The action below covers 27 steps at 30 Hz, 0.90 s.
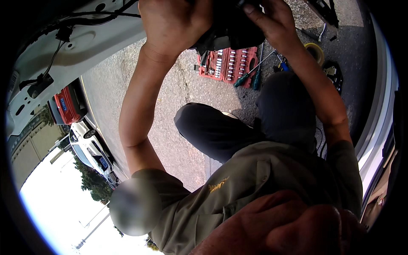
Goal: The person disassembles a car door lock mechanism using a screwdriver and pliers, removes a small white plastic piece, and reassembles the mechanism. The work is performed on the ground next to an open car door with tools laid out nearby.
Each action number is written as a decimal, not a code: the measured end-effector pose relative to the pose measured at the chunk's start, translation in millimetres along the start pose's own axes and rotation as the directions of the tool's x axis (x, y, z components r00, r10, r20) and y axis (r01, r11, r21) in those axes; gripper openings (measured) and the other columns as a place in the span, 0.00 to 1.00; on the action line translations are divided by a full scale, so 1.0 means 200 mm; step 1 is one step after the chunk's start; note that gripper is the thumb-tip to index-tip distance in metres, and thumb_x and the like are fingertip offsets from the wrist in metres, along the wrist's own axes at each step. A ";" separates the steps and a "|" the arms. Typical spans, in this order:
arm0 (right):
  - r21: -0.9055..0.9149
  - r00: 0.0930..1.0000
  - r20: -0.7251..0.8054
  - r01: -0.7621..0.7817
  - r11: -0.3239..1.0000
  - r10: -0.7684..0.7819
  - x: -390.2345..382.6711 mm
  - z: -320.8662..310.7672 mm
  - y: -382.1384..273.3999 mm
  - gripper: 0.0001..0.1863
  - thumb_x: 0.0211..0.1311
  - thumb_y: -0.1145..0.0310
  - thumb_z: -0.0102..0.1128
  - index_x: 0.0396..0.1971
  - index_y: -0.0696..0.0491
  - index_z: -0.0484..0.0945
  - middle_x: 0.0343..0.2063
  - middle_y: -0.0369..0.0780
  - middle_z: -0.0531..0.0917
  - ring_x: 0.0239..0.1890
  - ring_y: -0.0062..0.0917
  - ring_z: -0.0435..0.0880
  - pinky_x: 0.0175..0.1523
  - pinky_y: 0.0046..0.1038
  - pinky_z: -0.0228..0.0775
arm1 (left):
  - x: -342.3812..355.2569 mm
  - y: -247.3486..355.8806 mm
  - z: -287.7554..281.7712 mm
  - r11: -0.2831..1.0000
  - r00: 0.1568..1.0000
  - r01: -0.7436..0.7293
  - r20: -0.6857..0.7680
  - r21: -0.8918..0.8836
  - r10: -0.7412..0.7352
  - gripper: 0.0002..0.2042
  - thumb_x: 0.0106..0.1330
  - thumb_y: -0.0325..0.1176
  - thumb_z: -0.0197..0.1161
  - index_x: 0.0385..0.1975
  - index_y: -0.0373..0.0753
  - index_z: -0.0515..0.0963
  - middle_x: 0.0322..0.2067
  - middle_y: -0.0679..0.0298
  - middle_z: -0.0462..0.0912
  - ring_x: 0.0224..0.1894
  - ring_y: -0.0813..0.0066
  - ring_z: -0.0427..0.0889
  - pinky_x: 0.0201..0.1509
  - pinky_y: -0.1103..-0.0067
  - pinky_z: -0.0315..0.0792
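Observation:
At the top edge, a bulky black part sits between my two hands; its kind is too dark to make out. My left hand is closed against its left side, its fingertips hidden or cut off by the frame. My right hand grips the other side, with the thumb pressed onto the front of it. Below the part, on the ground, lies an open red socket set case holding rows of sockets. Green-handled screwdrivers rest across its right edge.
Left of my arm is a bare pale metal vehicle panel with hanging wires. A yellow tape roll and other tools lie on the ground at right, near a pale vehicle edge. My bent knees are below; parked cars stand far left.

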State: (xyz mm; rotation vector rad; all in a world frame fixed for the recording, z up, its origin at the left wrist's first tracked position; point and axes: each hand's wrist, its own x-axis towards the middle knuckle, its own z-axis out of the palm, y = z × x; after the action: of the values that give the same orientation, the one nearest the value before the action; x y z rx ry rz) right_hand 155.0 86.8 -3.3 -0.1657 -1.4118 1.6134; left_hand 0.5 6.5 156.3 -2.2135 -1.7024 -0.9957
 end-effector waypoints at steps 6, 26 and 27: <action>-0.045 0.997 -0.067 0.026 0.999 -0.029 -0.02 0.03 0.10 0.21 0.73 0.77 0.60 0.63 0.59 0.69 0.54 0.38 0.79 0.55 0.23 0.77 0.62 0.26 0.67 | -0.01 -0.01 0.02 0.995 0.984 0.057 -0.162 -0.079 -0.069 0.06 0.67 0.23 0.60 0.38 0.27 0.81 0.33 0.51 0.84 0.32 0.65 0.83 0.39 0.74 0.76; -0.318 0.989 -0.136 0.019 0.948 -0.066 0.01 0.03 0.14 0.15 0.67 0.82 0.60 0.52 0.59 0.76 0.45 0.39 0.83 0.48 0.24 0.82 0.55 0.26 0.74 | -0.56 0.24 0.40 -0.248 0.521 0.161 0.295 -0.955 -0.801 0.48 0.67 0.78 0.41 0.75 0.42 0.59 0.70 0.51 0.68 0.67 0.46 0.73 0.64 0.48 0.73; -0.331 0.988 -0.151 -0.011 0.944 -0.041 -0.01 0.01 0.16 0.14 0.66 0.83 0.60 0.51 0.59 0.76 0.44 0.39 0.83 0.47 0.23 0.82 0.54 0.26 0.74 | -0.56 0.25 0.37 -0.254 0.521 0.178 0.311 -0.951 -0.795 0.48 0.67 0.78 0.41 0.74 0.42 0.60 0.69 0.51 0.69 0.66 0.46 0.75 0.63 0.48 0.74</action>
State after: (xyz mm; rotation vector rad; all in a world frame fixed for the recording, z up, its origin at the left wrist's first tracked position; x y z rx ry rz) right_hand 137.5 87.1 -30.5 -0.4666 -1.5480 1.3094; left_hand 61.8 -61.5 45.7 -0.7110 -1.8398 -3.5808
